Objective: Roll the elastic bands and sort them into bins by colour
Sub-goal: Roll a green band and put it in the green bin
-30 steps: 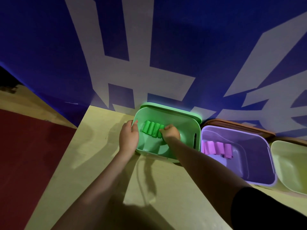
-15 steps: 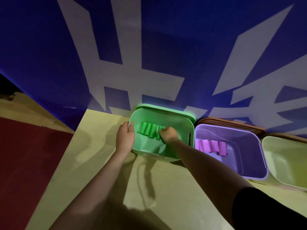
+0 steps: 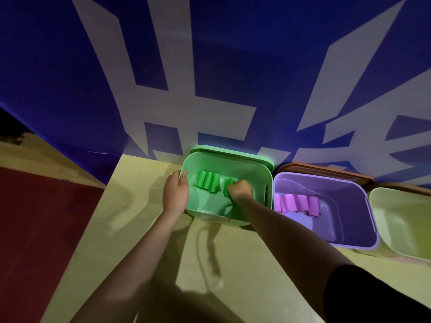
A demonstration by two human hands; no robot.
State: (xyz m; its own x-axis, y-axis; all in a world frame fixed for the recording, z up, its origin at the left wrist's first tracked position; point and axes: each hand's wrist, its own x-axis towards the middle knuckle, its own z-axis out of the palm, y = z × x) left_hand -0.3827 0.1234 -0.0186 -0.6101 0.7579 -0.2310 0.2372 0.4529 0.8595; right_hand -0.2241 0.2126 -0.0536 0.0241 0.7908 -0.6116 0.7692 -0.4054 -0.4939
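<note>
Behind the pale table [image 3: 233, 264] stood a blue wall [image 3: 233, 66] with large white shapes on it, and a dark red floor [image 3: 35, 229] lay off the table's left edge. Bare tabletop ran wide in front of the bins and to their left, giving open room there.

At the left, the left hand [image 3: 175, 194] curled over the left rim of the green bin [image 3: 256, 180], thumb inside, fingers outside, its grip closed on that rim. This bin sat at the table's far edge against the wall, tipped so its opening faced the camera.

Inside it, three green rolls [image 3: 208, 183] lay side by side in a row, touching, each with its long axis running from the near side to the far side. Just right of them the right hand [image 3: 240, 191] was bunched into a fist over one more green roll [image 3: 228, 186], its grip clamped on that roll, which lay a little apart from the row.

Further right, touching the green bin, sat a purple bin [image 3: 349, 206] holding a row of pink rolls [image 3: 297, 203] along its left side, their long axes running the same way. A pale yellow bin [image 3: 401, 217] came next, cut off by the picture's right edge.
</note>
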